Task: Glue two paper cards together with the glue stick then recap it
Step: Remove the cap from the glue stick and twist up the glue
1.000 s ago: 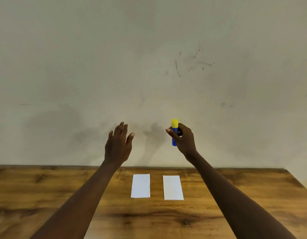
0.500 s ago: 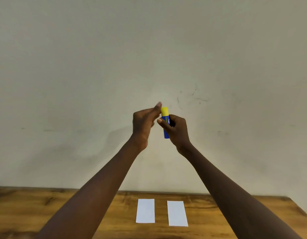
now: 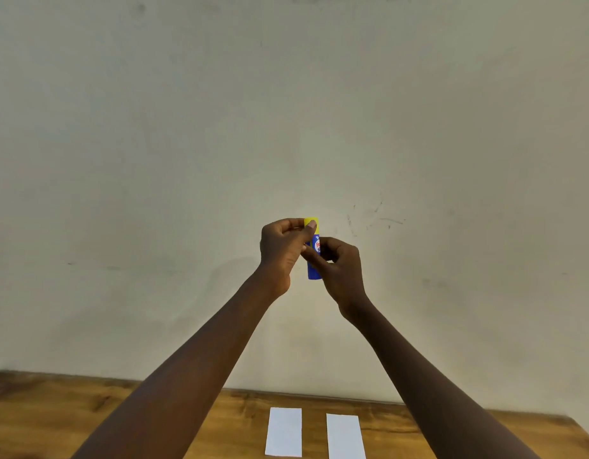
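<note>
A blue glue stick (image 3: 314, 271) with a yellow cap (image 3: 310, 222) is held upright in the air in front of the wall. My right hand (image 3: 340, 270) grips its blue body. My left hand (image 3: 281, 250) pinches the yellow cap between thumb and fingers. The cap sits on the stick. Two white paper cards lie side by side, apart, on the wooden table below: the left card (image 3: 284, 432) and the right card (image 3: 345, 437).
The wooden table (image 3: 54, 415) runs along the bottom of the view, against a plain pale wall (image 3: 286, 111). Its right corner shows at the lower right. Both forearms reach up from the bottom edge.
Both hands rose higher in front of the wall. My left hand moved from open and apart over to the stick and closed on the yellow cap. The view tilted up, so less table shows.
</note>
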`<state>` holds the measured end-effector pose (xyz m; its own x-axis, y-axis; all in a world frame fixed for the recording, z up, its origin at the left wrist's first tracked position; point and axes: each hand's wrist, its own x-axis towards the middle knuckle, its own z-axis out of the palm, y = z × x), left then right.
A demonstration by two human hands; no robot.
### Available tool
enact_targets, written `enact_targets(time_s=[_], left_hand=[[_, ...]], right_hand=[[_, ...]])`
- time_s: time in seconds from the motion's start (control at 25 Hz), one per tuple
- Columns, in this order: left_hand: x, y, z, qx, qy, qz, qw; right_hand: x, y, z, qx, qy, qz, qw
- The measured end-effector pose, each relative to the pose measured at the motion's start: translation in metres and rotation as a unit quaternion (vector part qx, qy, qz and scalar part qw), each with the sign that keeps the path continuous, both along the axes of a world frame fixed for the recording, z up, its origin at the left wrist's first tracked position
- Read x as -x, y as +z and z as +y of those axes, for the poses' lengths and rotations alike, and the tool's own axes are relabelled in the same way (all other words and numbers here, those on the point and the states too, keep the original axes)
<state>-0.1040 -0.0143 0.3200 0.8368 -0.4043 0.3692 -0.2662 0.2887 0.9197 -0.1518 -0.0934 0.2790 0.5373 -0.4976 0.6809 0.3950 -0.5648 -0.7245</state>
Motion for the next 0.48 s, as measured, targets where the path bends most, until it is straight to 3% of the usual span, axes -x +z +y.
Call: enact_targets(time_s=[0.48], left_hand=[[-0.001, 0.001, -0.004, -0.025, -0.073, -0.051, 0.996]], right_hand=[[0.005, 0.003, -0.011, 0.025, 0.010, 0.046, 0.999]])
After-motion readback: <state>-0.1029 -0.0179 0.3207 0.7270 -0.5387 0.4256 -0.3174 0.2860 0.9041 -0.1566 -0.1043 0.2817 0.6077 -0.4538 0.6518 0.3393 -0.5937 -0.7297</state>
